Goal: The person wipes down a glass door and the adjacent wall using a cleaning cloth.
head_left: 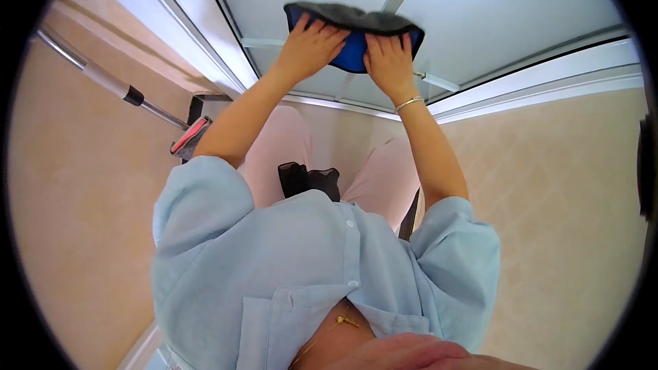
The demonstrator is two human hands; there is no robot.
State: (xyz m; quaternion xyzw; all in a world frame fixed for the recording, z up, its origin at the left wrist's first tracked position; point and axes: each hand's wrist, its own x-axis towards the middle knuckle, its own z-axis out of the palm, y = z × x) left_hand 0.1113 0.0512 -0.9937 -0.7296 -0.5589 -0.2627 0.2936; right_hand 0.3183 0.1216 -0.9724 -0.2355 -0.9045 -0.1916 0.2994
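Note:
A cloth (354, 51), blue on one face and grey on the other with a dark edge, lies against a pale glass panel (507, 20) at the top of the view. My left hand (312, 44) presses flat on the blue face near its left end, fingers spread. On the right part of the same face rests my right hand (389, 62), its fingers stretched out and slightly apart. The cloth's grey upper edge folds over above my fingertips. Neither hand is wrapped round the cloth.
White frame rails (205, 34) border the panel. At the left, a metal pole (103, 79) leans down to a grey and pink mop head (192, 138). Black fabric (308, 179) lies at my lap. A dark object (646, 164) stands at the right edge.

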